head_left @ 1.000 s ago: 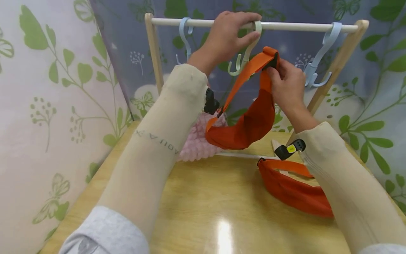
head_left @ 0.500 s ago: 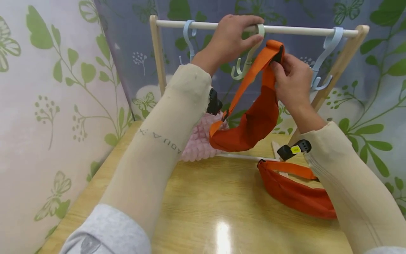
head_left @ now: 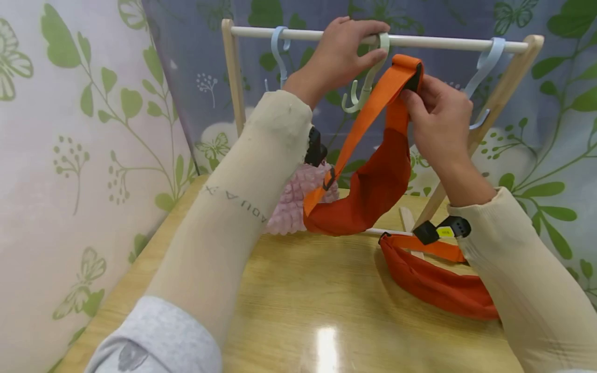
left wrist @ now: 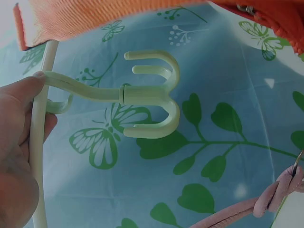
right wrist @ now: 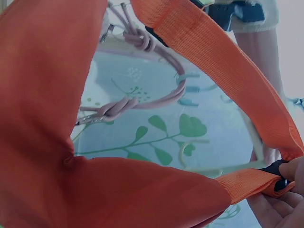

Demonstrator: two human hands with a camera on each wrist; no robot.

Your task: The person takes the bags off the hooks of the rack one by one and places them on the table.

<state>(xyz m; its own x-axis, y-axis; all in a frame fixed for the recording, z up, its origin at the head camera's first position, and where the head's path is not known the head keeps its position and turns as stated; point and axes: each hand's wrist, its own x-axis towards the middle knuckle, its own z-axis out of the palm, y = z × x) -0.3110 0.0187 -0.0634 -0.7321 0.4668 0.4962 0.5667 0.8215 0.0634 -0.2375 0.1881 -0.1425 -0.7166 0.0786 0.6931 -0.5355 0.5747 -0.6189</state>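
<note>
Starting far left, at a pale curtain [head_left: 70, 217] printed with green leaves. On past a beige sleeve [head_left: 228, 207] to a rack with 2 wooden posts [head_left: 232, 77] and a white rail [head_left: 438, 41]. Up high on that rail, the 1st blue hook [head_left: 275, 49]. Down below, resting on the wooden surface [head_left: 289, 300], a pink puffy thing [head_left: 289, 210], partly covered by the sleeve. Back up to the left-hand grip [head_left: 342, 52]: clamped on a green hook [left wrist: 142, 95], right at the bend over the rail. Just beside, in mid-air, the orange bag [head_left: 373, 194]! Slung below the rail, tilted, belly low, with a strap [head_left: 361, 122] near the green hook but apart from the prongs. At the strap's top end, the right-hand grip [head_left: 440, 114], pinched on a black buckle [head_left: 414, 80]. Beneath, lying on the surface, the 2nd orange bag [head_left: 434, 282], partly hidden by the right sleeve [head_left: 517, 269]. Across to the 2nd blue hook [head_left: 488, 59], partly behind the right-hand grip, then the right post and more leaves.
</note>
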